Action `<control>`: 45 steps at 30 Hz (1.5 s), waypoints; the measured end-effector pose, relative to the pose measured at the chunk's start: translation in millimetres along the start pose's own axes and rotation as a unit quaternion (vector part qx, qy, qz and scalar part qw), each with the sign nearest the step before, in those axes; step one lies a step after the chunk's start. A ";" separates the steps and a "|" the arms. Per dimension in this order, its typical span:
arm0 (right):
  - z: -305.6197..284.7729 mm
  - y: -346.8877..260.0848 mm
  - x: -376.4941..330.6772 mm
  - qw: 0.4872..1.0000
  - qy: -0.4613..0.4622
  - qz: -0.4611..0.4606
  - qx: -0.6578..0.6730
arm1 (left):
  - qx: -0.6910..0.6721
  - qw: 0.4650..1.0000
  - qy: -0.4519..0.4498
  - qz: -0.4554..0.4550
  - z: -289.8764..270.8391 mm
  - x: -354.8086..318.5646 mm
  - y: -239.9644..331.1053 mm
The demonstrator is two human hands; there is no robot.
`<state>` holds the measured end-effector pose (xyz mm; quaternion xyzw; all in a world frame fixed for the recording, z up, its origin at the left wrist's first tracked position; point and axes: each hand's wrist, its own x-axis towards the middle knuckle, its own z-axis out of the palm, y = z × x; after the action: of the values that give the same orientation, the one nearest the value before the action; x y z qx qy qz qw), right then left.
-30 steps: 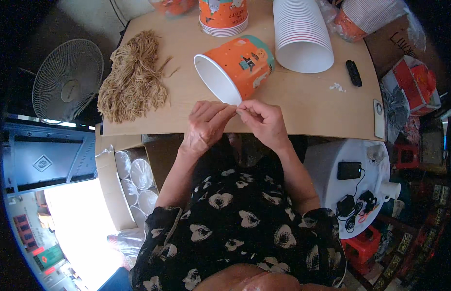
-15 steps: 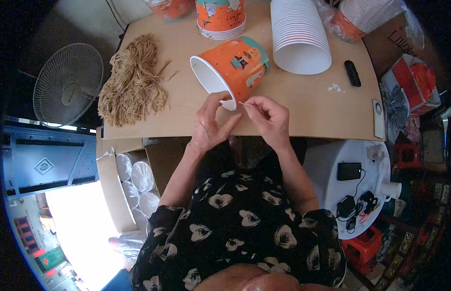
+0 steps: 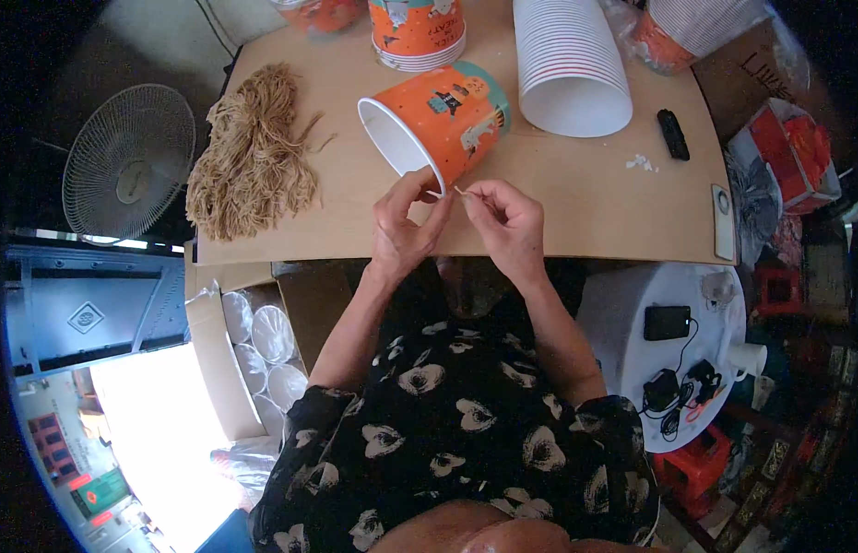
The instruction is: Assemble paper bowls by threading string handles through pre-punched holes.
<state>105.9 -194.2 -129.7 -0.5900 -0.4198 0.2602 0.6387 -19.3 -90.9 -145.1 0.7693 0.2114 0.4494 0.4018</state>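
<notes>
An orange paper bucket (image 3: 447,118) with cartoon figures and a green band round its base lies tilted on its side, its white mouth facing left and toward me. My left hand (image 3: 406,230) is closed on the near part of the rim, fingers inside and thumb outside. Close beside it, my right hand (image 3: 510,226) pinches a thin tan cord (image 3: 462,191) between thumb and forefinger, right by the rim. How the cord meets the bucket wall is too small to make out. To the left lies a heap of tan cords (image 3: 258,157).
Behind stand a stack of orange buckets (image 3: 418,32) and a long nested stack of white buckets (image 3: 576,69). At the right lie a black object (image 3: 672,136), white scraps (image 3: 642,162) and a phone-like slab (image 3: 722,221). A fan (image 3: 129,164) stands left of the table.
The bucket has shifted slightly up and left. My left thumb has closed against the rim, and my right hand has moved slightly left and up.
</notes>
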 end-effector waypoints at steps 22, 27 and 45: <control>3.8 7.5 11.0 1.000 -0.003 0.003 -0.028 | -0.018 0.998 -0.058 -0.006 -6.2 0.8 11.0; -0.5 3.4 12.4 1.000 -0.008 0.028 0.004 | 0.006 0.996 -0.086 0.028 -12.3 7.1 10.7; -5.2 -4.4 17.0 0.999 0.025 -0.008 -0.043 | -0.258 0.956 -0.059 -0.127 -3.1 12.9 9.3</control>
<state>118.3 -183.7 -121.3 -0.6198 -0.4189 0.2225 0.6252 -15.8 -86.2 -130.0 0.6316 0.1600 0.3875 0.6521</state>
